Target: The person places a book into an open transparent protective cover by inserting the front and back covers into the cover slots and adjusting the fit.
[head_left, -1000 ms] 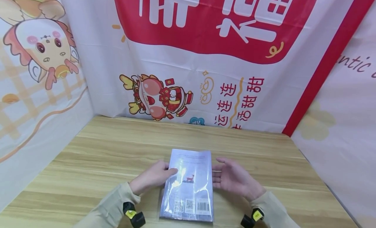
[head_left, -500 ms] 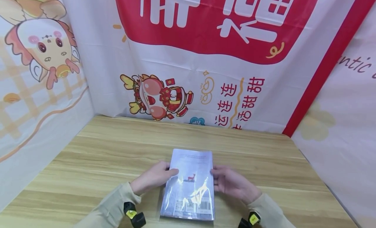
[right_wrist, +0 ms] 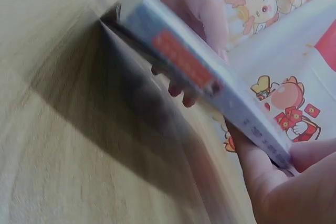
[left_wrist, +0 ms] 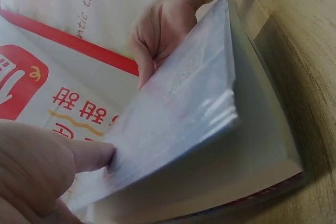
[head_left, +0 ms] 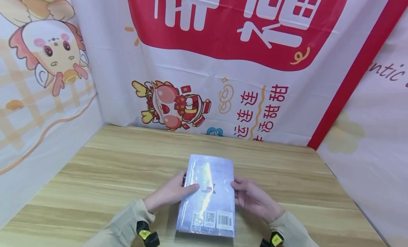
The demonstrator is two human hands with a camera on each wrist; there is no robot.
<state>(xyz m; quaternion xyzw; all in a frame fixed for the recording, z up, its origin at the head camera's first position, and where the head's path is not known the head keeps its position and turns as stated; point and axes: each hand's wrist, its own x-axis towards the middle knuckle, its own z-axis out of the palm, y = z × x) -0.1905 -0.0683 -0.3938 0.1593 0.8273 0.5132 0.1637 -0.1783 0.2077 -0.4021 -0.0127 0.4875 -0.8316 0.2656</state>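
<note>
A paperback book [head_left: 220, 201] in a shiny clear cover lies back side up between my hands, with codes and a barcode along its near edge. My left hand [head_left: 170, 192] grips its left side, thumb on top and fingers beneath. On the other side, my right hand [head_left: 255, 199] pinches the spine edge, thumb over the cover. The right wrist view shows the spine [right_wrist: 181, 59] with a red label, tilted above the table, and the left fingertips [right_wrist: 176, 88] under the book. Page edges [left_wrist: 262, 174] face the left wrist camera.
The wooden table [head_left: 127, 155] extends around the book. Printed cloth [head_left: 191, 70] hangs along the back, with more patterned cloth [head_left: 47, 98] at the left and pale cloth [head_left: 369, 133] at the right. Wrist cameras on black straps [head_left: 147, 234] sit over beige sleeves [head_left: 124, 218].
My right hand, open beside the book a second ago, has closed on its right edge. The book has risen off the table and shifted slightly away and to the right, both hands holding it.
</note>
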